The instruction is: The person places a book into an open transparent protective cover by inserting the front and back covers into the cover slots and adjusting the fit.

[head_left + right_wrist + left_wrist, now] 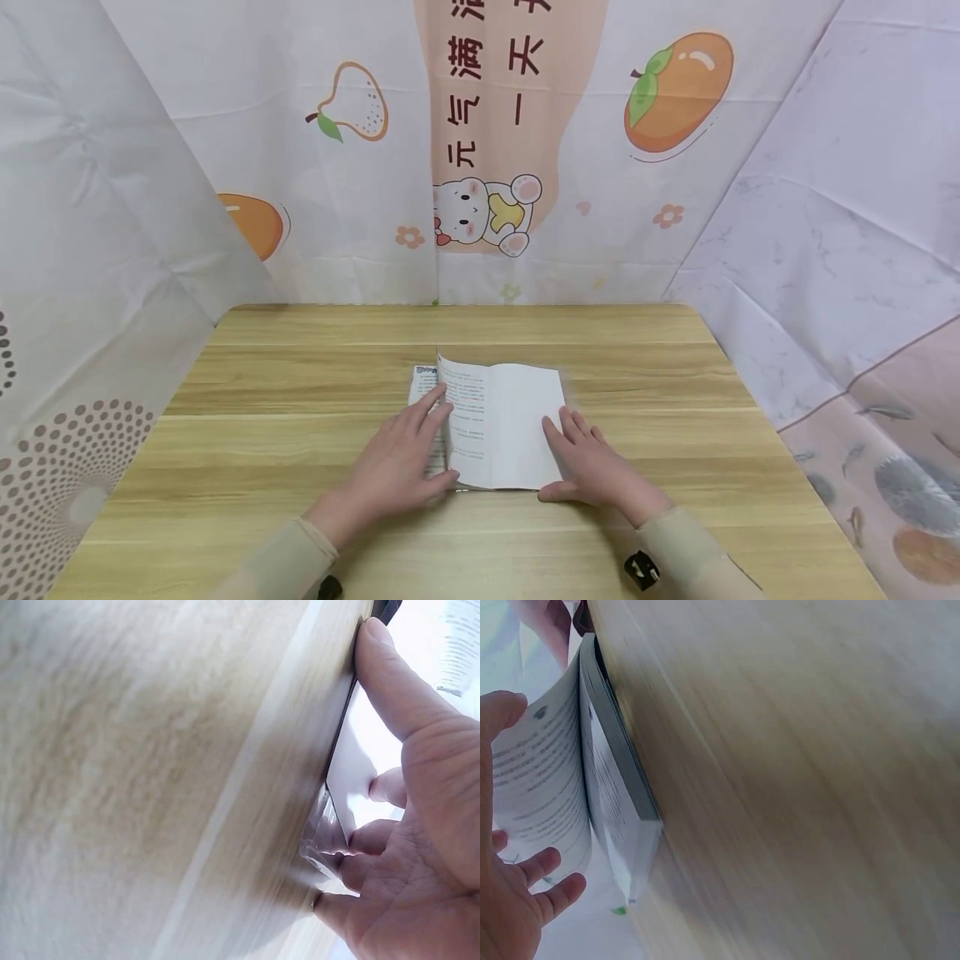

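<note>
An open book [517, 425] lies on the wooden table, a blank white page on its right side. One printed page [467, 417] stands partly raised and curved over the left side. My left hand [397, 458] is at this raised page, fingers spread and fairly straight against its outer face; in the left wrist view the page [544, 761] bends away from the page block. My right hand [588, 462] rests on the book's right edge, its thumb at the lower edge and the fingers on the side. A clear plastic cover edge [322, 832] sticks out beneath those fingers.
The wooden table [300, 400] extends around the book on all sides. Behind it hangs a white curtain [360, 183] printed with fruit and a cartoon bear. Dark wrist-strap pieces [642, 571] sit by both sleeves.
</note>
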`<move>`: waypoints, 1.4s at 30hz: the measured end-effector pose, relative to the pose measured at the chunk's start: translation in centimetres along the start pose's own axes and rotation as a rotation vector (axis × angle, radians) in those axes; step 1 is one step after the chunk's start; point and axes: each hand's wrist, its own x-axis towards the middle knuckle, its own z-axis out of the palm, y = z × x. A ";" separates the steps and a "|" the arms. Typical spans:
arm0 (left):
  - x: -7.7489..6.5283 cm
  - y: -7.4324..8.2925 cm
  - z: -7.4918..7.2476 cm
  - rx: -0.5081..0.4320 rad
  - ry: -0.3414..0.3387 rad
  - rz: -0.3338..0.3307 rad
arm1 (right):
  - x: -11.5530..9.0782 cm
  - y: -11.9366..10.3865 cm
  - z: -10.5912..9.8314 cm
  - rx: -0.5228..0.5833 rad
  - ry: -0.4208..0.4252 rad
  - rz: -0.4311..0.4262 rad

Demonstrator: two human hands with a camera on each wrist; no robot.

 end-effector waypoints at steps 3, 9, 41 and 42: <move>-0.3 -0.5 -0.1 0.000 0.002 -0.009 | 0.0 0.0 0.0 -0.007 0.004 -0.004; -0.9 -1.4 -0.2 0.010 -0.015 -0.036 | 0.1 0.2 0.2 -0.015 0.004 0.002; 0.7 -0.6 0.8 0.061 -0.198 0.117 | 0.2 -0.2 0.1 -0.042 -0.006 0.019; 1.0 -0.3 0.9 0.061 -0.201 0.133 | 0.2 -0.2 0.0 -0.041 -0.002 0.016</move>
